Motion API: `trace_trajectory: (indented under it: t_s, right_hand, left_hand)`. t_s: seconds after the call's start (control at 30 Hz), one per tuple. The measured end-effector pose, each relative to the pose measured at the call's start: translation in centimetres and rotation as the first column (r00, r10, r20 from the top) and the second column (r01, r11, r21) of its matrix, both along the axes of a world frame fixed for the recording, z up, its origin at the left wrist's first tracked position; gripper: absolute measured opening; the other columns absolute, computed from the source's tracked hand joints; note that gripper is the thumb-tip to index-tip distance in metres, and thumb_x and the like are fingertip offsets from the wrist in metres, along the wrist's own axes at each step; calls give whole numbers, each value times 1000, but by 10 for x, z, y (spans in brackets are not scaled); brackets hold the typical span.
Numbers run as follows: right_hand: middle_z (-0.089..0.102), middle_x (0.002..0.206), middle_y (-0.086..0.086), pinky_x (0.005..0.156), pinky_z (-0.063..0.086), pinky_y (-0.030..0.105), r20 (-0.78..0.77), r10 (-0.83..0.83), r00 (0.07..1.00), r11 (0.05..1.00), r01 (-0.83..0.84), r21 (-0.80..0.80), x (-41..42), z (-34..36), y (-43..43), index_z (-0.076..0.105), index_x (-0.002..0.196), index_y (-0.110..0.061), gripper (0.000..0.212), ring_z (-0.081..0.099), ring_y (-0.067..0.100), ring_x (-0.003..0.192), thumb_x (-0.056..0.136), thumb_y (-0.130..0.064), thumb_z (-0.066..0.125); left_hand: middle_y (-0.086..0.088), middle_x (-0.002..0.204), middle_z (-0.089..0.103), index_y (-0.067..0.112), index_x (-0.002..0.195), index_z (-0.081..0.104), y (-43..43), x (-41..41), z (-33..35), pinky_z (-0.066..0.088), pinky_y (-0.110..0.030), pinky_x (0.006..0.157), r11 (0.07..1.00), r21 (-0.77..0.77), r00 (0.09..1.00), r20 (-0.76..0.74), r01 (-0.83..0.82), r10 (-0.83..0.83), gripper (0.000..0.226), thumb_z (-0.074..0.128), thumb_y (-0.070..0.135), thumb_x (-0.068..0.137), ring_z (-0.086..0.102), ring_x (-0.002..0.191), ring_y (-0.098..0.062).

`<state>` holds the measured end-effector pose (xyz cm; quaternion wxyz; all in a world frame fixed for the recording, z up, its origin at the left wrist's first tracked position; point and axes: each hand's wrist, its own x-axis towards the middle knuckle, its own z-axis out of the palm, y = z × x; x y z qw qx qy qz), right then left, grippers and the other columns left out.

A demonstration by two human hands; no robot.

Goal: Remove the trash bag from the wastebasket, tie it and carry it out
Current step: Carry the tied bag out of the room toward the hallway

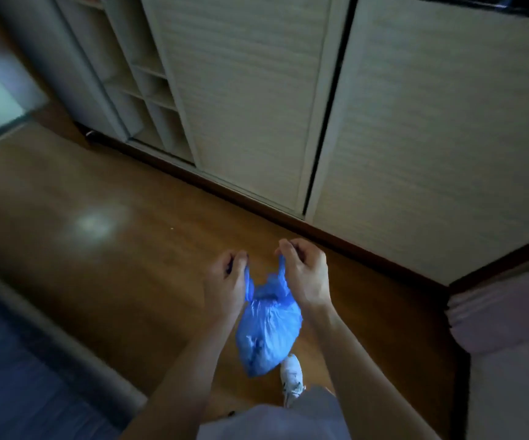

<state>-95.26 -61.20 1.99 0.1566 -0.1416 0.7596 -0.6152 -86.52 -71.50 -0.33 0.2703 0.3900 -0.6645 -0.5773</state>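
A small blue trash bag hangs in the air in front of me, bulging at the bottom and gathered at the top. My left hand pinches the bag's left top ear. My right hand pinches the right top ear. The two ears are pulled apart above the bag's neck. No wastebasket is in view.
Wooden floor stretches ahead and to the left. Pale sliding cabinet doors line the wall ahead, with open shelves at their left. A pale bed or cushion edge stands at right. My white shoe shows below the bag.
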Motion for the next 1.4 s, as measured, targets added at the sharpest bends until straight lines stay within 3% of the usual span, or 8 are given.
trace_trajectory:
  t_s: [0.23, 0.37, 0.47, 0.63, 0.87, 1.03, 1.23, 1.4]
  right_hand:
    - [57, 50, -21, 54, 37, 13, 31, 246, 969, 969, -246, 4, -66, 9, -80, 67, 76, -6, 27, 51, -2, 51, 96, -22, 58]
    - [50, 47, -14, 58, 38, 28, 102, 386, 917, 922, -387, -14, -70, 4, -130, 65, 70, -12, 26, 44, 4, 50, 94, -23, 60]
    - [56, 50, -19, 61, 43, 27, 119, 467, 876, 884, -466, -33, -62, 3, -174, 64, 69, -20, 28, 52, 3, 55, 95, -23, 59]
    - [54, 47, -16, 54, 41, 21, 125, 601, 789, 798, -602, -33, -32, -9, -241, 69, 79, -9, 26, 49, 0, 49, 96, -26, 58]
    - [49, 50, -11, 56, 38, 34, 146, 721, 677, 687, -726, -31, 24, -28, -362, 67, 71, -16, 30, 44, 9, 51, 95, -31, 58]
    - [51, 49, -13, 58, 39, 31, 121, 766, 632, 638, -769, -24, 64, -17, -466, 68, 76, -10, 29, 45, 5, 51, 97, -27, 57]
    - [55, 48, -17, 57, 39, 23, 127, 766, 630, 639, -767, -56, 97, -10, -568, 65, 73, -12, 27, 49, -1, 49, 97, -21, 57]
    - [54, 52, -12, 59, 39, 32, 146, 764, 628, 642, -762, -81, 100, -16, -630, 66, 73, -13, 27, 49, 7, 55, 95, -25, 58]
  left_hand:
    - [-2, 55, 47, 9, 59, 56, -55, -38, 21, 35, -29, 52, 957, 85, 961, 30, -276, 275, 30, 56, 20, 86, 40, 51, -8]
    - [-11, 58, 53, 3, 66, 61, -85, -20, 21, 37, -29, 52, 923, 13, 922, 68, -384, 382, 33, 53, 31, 80, 45, 54, -10]
    - [-25, 69, 60, 2, 73, 66, -110, 1, 16, 39, -30, 54, 896, -18, 891, 97, -443, 443, 28, 55, 23, 88, 50, 58, -15]
    - [-5, 63, 56, -6, 76, 63, -155, 39, 8, 41, -14, 53, 809, -47, 804, 91, -586, 588, 28, 53, 13, 95, 49, 57, -5]
    - [7, 57, 53, 12, 69, 61, -257, 90, -8, 41, -18, 56, 733, -19, 729, 82, -680, 680, 30, 52, 18, 97, 50, 58, -8]
    - [-5, 59, 51, -6, 76, 63, -354, 127, -2, 37, -16, 51, 699, -32, 696, 66, -715, 715, 32, 51, 16, 97, 46, 56, -9]
    - [-2, 61, 53, -5, 78, 63, -451, 154, 5, 37, -14, 52, 663, -17, 662, 52, -748, 748, 27, 54, 14, 94, 47, 57, -6]
    - [-2, 59, 51, -2, 73, 59, -513, 159, 7, 37, -15, 51, 655, -21, 654, 33, -756, 756, 27, 54, 14, 95, 45, 54, -5]
